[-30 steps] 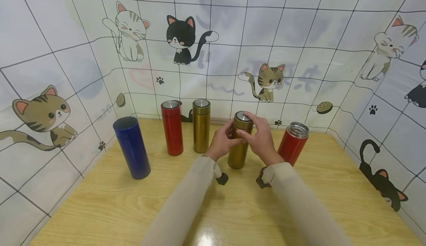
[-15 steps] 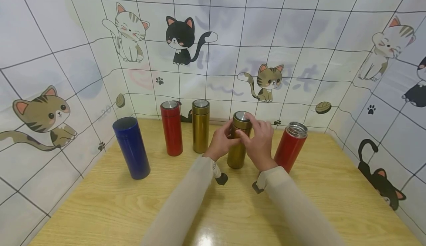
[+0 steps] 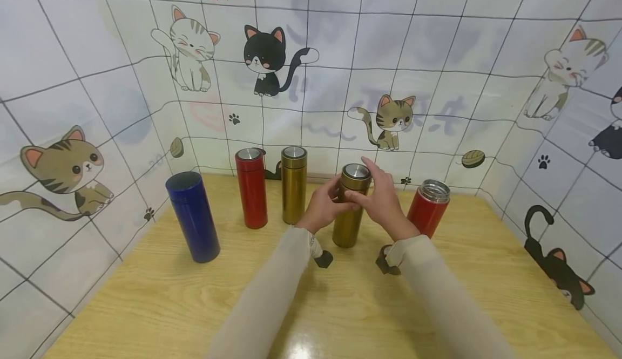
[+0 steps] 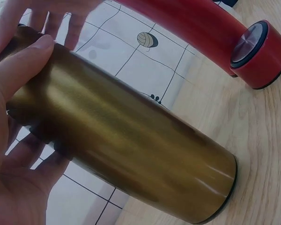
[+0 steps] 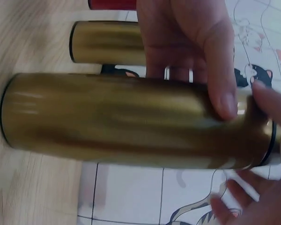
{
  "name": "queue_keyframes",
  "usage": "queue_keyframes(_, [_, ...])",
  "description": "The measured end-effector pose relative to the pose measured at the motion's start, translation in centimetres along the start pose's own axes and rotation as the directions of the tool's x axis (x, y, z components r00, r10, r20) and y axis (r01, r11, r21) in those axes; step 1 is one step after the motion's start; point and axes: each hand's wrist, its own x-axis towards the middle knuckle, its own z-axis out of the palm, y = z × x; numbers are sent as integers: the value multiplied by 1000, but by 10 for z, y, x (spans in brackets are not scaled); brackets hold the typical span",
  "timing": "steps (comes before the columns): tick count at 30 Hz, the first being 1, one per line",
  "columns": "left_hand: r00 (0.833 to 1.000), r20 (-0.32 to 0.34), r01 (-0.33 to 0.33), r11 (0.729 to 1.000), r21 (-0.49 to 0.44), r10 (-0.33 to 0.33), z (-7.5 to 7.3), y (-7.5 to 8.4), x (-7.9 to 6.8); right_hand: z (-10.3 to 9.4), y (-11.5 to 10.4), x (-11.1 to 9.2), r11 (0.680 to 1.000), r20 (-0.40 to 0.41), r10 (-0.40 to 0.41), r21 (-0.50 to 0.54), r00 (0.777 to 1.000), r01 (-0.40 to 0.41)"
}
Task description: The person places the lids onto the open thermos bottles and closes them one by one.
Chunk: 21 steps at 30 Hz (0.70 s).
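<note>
A gold thermos flask (image 3: 347, 228) with a silver-topped lid (image 3: 356, 172) stands upright on the table. My left hand (image 3: 320, 208) grips its upper body, thumb across the front and fingers behind, as the left wrist view shows. Around the lid, my right hand (image 3: 384, 200) is loosely spread. Its index finger is raised beside the lid, and in the right wrist view its fingers (image 5: 239, 194) are apart from the metal. Right of the hands stands a red flask (image 3: 427, 208) with its mouth uncovered. A red lid (image 4: 262, 54) lies beside that flask in the left wrist view.
To the left stand a blue flask (image 3: 193, 218), a lidded red flask (image 3: 251, 194) and a second gold flask (image 3: 293, 191). The wooden table (image 3: 340, 316) meets a cat-patterned cloth (image 3: 330, 51) behind and at both sides.
My right hand's fingers have loosened and lifted off the lid, and its wrist has shifted, after turning about the lid. The left hand keeps its hold on the gold flask.
</note>
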Motion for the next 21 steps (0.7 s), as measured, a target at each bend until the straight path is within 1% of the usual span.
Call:
queue_keyframes(2, [1000, 5, -3, 1000, -7, 3, -2, 0, 1, -1, 1, 3, 998, 54, -6, 59, 999, 2])
queue_keyframes(4, [1000, 13, -9, 1000, -19, 9, -1, -1, 1, -2, 4, 4, 994, 90, -14, 110, 996, 4])
queue_keyframes(6, [1000, 17, -13, 1000, -26, 13, -1, 0, 0, -1, 6, 4, 989, 103, -18, 145, 994, 3])
queue_keyframes(8, [1000, 16, -12, 999, -34, 13, 0, 0, -1, 0, 7, 3, 988, 99, -15, 156, 995, -1])
queue_keyframes(13, [1000, -2, -2, 999, -34, 2, 1, 1, -3, 4, 8, 0, 992, 37, -23, 129, 999, 18])
queue_keyframes(18, [1000, -10, -4, 1000, -30, 4, 2, 3, -4, 7, 6, -5, 998, -43, -26, 49, 999, 28])
queue_keyframes(21, [1000, -12, -9, 999, -31, 9, 3, 3, -4, 8, 4, -6, 999, -87, -41, 1, 995, 41])
